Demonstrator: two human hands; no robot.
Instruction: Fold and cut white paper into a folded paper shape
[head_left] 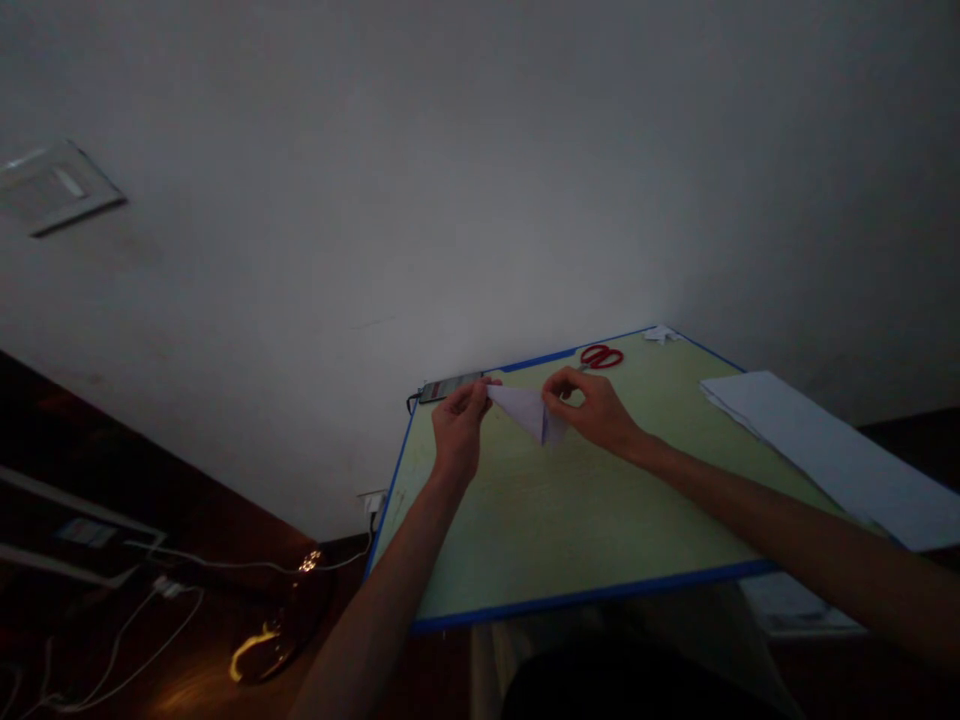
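1. Both forearms reach over the green board.
2. Left hand and right hand pinch opposite ends of a folded paper, held just above the board.
3. Red scissors lie beyond; a paper stack rests at the right.

The folded sheet looks like thin, matt white paper with crisp creases. The board has a smooth, matt pale green face edged in blue tape or plastic. The scissors have glossy red plastic handles. The stack of sheets is matt white paper.
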